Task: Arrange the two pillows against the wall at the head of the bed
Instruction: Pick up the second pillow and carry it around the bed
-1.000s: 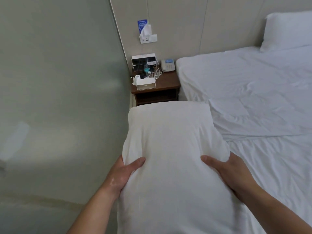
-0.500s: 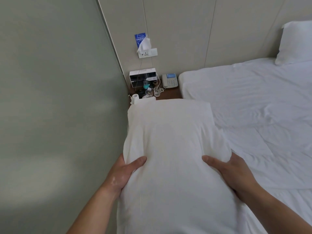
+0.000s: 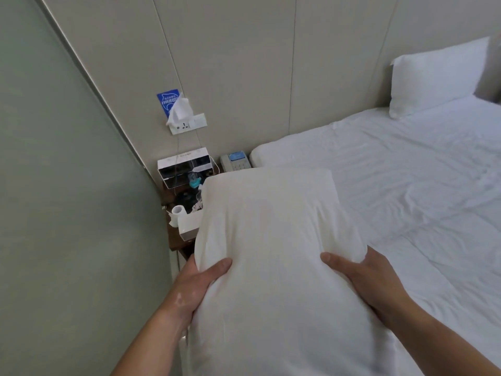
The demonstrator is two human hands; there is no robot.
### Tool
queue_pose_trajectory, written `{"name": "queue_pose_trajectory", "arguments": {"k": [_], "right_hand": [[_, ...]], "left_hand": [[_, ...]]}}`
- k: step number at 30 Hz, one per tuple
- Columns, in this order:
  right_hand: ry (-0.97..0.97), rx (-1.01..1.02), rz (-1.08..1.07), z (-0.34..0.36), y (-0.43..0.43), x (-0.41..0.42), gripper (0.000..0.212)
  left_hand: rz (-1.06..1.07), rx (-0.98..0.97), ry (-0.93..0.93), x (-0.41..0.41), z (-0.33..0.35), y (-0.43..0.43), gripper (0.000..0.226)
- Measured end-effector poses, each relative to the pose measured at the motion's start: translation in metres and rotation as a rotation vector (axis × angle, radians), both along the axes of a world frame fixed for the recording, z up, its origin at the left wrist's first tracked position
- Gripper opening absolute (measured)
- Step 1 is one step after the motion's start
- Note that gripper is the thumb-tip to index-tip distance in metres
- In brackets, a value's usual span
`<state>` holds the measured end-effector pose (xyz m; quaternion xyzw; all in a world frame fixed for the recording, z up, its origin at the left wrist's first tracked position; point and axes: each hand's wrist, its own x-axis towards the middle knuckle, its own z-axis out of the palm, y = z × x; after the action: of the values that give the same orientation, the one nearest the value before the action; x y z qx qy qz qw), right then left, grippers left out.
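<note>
A white pillow (image 3: 273, 240) is held lengthwise in front of me, pointing toward the bedside corner. My left hand (image 3: 198, 286) grips its left side and my right hand (image 3: 363, 278) grips its right side, thumbs on top. A second white pillow (image 3: 436, 77) leans upright against the beige wall (image 3: 271, 63) at the far right of the bed's head. The bed (image 3: 393, 172) with its creased white sheet stretches to my right.
A dark wooden nightstand (image 3: 176, 240) stands in the corner, partly hidden by the held pillow, crowded with a telephone (image 3: 235, 160), a white box (image 3: 184, 166), a tissue box (image 3: 189, 225) and small items. A wall socket (image 3: 187, 124) sits above it. A grey-green wall (image 3: 67, 213) runs close along my left.
The view has moved closer to the head wall and tilted up. The held pillow has come forward over the nightstand, and the far pillow now shows more fully at the right.
</note>
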<state>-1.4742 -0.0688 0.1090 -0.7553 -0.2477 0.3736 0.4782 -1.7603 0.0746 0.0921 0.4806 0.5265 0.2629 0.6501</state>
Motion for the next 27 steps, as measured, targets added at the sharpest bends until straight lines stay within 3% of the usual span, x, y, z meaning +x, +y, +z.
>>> {"name": "queue_pose_trajectory", "arguments": {"k": [8,12,22,25,27], "right_hand": [[-0.016,-0.013,-0.187,0.010,0.081,0.011,0.035],[-0.016,-0.011,-0.246,0.005,0.118,0.032,0.035],[0.024,0.010,-0.307,-0.009,0.233,0.138,0.041],[0.028,-0.001,-0.316,-0.011,0.257,0.176,0.045],[0.032,-0.015,-0.338,-0.014,0.266,0.198,0.046]], "left_hand": [[-0.186,-0.015,-0.034,0.042,0.001,0.128,0.100],[-0.269,-0.032,-0.053,0.075,0.002,0.178,0.081],[-0.413,-0.076,-0.013,0.185,0.003,0.312,0.109],[-0.444,-0.043,0.009,0.232,0.006,0.341,0.100],[-0.457,-0.025,0.014,0.262,0.005,0.354,0.076]]}}
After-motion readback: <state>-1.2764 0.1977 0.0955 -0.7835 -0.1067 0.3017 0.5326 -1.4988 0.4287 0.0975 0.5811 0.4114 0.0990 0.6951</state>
